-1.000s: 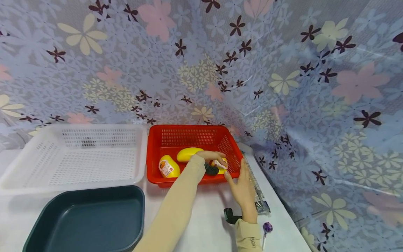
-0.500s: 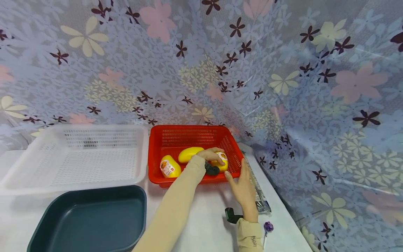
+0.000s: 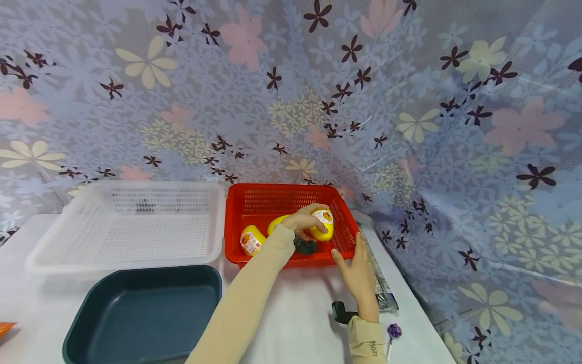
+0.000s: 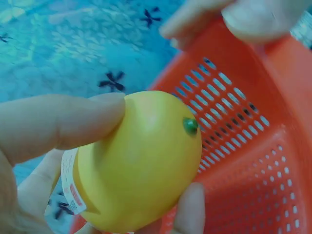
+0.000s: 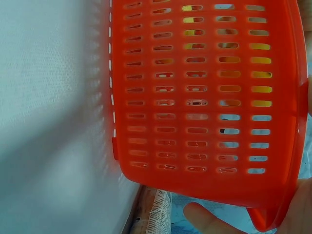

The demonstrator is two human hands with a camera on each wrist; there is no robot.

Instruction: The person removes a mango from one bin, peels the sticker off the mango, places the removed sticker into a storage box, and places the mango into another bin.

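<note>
My left hand [image 3: 304, 221] grips a yellow toy mango [image 4: 146, 161] with a green stem nub and a printed label. The thumb lies on one side, other fingers reach round it. It is up over the right part of the red plastic basket [image 3: 261, 197]. Another labelled mango [image 3: 252, 240] lies at the basket's left, and a third mango [image 3: 276, 222] behind it is partly hidden by the left hand. My right hand [image 3: 360, 278] holds the basket's front right corner, thumb at the front rim and fingers along the right side.
Left of the red basket stands a white perforated basket [image 3: 150, 237]. A dark teal tray [image 3: 150, 318] sits in front of it. Right of the red basket lies a silvery packet [image 3: 385, 298], near a purple lollipop [image 3: 394, 331]. A patterned curtain [image 3: 191, 101] rises behind. Something orange [image 3: 5, 327] shows at far left.
The left hand has taken hold of the right-hand mango and raised it from the basket floor, turning its label upward. The right hand stays at the corner. The head view has shifted left.
</note>
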